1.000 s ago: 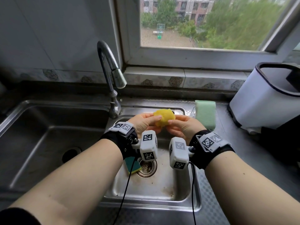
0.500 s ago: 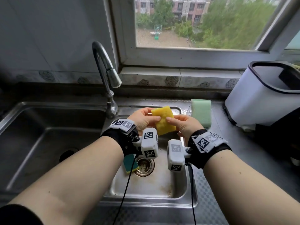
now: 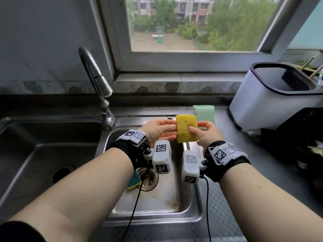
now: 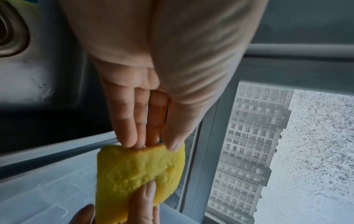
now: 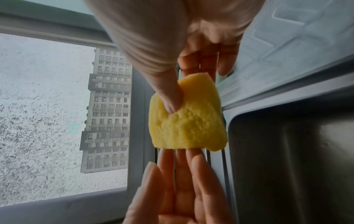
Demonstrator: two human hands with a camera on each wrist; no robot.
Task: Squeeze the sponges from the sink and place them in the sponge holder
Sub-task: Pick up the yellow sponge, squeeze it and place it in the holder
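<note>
Yellow sponge held upright over the right-hand sink, pinched between both hands.
Gripped at one edge by left hand fingers, at the other by right hand; probably so drips fall in the basin. Three sponges: yellow, pale green sponge behind on the surface, green-and-yellow sponge by the drain.

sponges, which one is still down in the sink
The green-and-yellow sponge beside the drain, partly hidden by the left arm. The yellow sponge is held up in both hands, and the pale green sponge stands on the counter.
</note>
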